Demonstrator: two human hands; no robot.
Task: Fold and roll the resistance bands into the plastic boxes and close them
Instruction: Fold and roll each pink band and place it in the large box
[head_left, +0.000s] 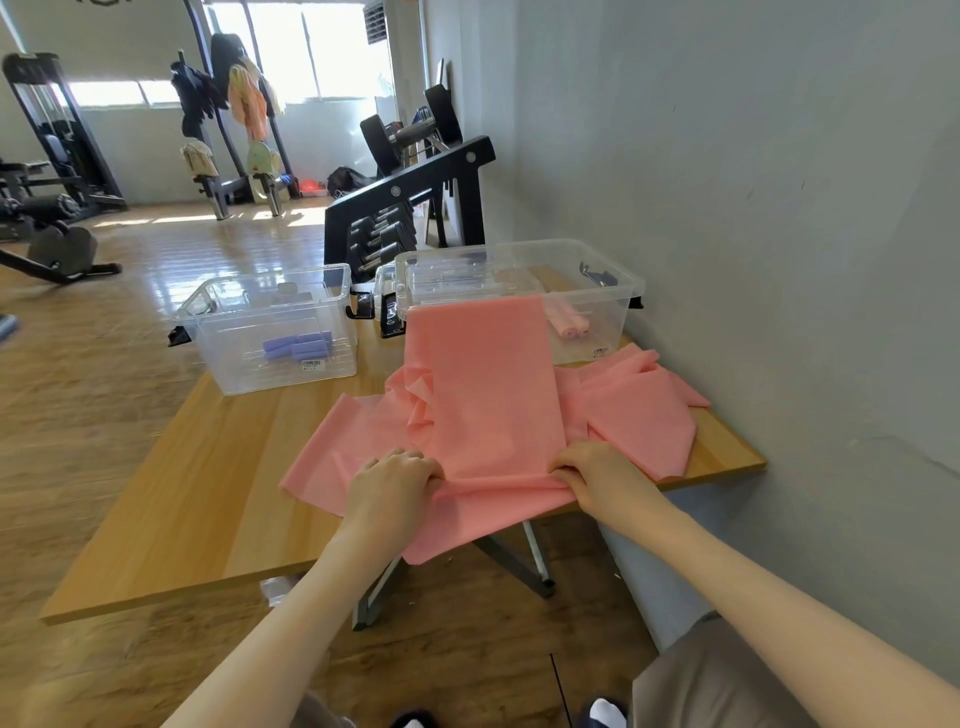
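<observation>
Head view, as I see it remotely: left hand (390, 480) and right hand (592, 475), set apart, each pinch the near fold of the pink resistance band (493, 395), spread on the wooden table (208, 499) and draped up against the right plastic box (587, 291). Left plastic box (270, 327) holds purple rolled bands (297, 345).

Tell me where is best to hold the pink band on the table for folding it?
Probably at the near edge of the pink band, from the person's side. The left hand and right hand already pinch there, and the strip lies flat away toward the boxes.
</observation>
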